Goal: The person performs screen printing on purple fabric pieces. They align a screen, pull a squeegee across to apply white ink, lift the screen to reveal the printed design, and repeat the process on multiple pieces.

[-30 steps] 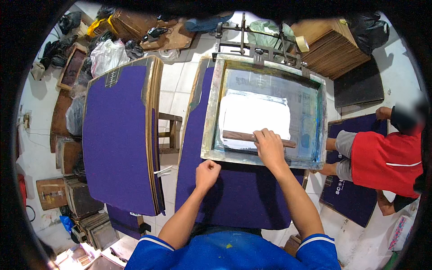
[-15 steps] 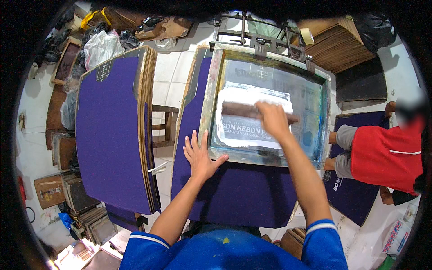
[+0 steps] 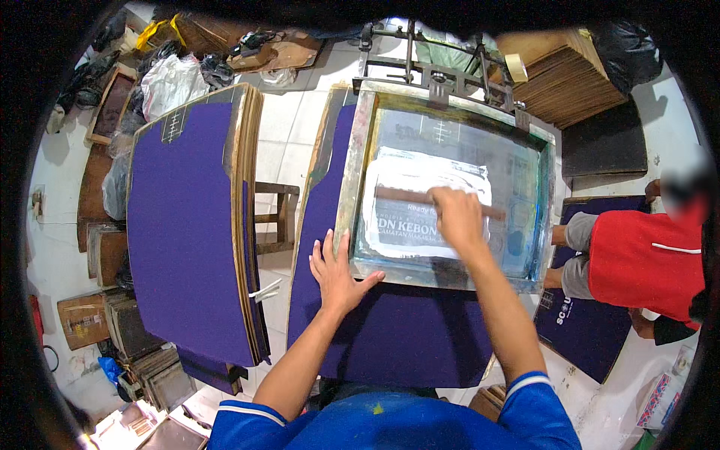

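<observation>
A screen printing frame lies over a board covered in purple fabric. White ink is spread across the middle of its mesh, with pale lettering showing on the near side. My right hand is closed on a brown wooden squeegee, which lies crosswise over the inked area; its working edge is hard to see. At the frame's near left corner my left hand rests with fingers spread, thumb along the near rail and fingertips by the left rail.
Metal hinge clamps hold the frame's far side. On the left stands a stack of purple-covered boards. A person in a red shirt is at the right, beside another printed purple board. Brown sheets are piled at the back right.
The squeegee has shifted slightly toward me, and its brown face looks narrower. More lettering shows just below it. My left hand stays on the frame's corner; the whole view has shifted a little.
</observation>
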Tool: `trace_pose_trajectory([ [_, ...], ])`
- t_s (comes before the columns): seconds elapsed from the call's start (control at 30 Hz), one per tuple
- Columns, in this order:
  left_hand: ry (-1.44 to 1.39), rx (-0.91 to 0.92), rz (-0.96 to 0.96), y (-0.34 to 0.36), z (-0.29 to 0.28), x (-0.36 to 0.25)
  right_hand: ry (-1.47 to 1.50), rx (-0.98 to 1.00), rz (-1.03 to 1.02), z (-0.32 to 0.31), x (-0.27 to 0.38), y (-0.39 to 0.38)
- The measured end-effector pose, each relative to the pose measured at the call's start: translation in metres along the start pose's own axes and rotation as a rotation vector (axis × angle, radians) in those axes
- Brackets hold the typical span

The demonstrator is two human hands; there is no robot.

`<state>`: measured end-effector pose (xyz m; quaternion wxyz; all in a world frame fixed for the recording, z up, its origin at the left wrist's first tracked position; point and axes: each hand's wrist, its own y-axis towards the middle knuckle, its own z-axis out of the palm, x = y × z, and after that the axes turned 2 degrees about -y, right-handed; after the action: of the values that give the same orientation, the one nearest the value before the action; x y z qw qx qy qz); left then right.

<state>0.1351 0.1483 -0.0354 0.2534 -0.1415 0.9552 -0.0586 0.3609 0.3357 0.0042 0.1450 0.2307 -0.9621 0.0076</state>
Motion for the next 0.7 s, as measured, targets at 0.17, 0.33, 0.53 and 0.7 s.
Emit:
trace_pose_trajectory([
  [0.17, -0.020, 0.000, -0.005, 0.000, 0.003, 0.001, -0.127, -0.070, -0.052, 0.011, -0.048, 0.071],
  [0.33, -0.035, -0.007, 0.011, 0.001, 0.005, 0.002, -0.079, -0.063, -0.027, 0.011, -0.005, -0.007],
  [0.53, -0.040, -0.004, 0.016, -0.001, 0.002, 0.002, 0.068, 0.164, -0.002, -0.010, 0.006, -0.031],
  [0.7, -0.026, -0.049, 0.049, -0.001, 0.006, 0.004, -0.066, -0.065, -0.042, 0.009, -0.039, 0.066],
])
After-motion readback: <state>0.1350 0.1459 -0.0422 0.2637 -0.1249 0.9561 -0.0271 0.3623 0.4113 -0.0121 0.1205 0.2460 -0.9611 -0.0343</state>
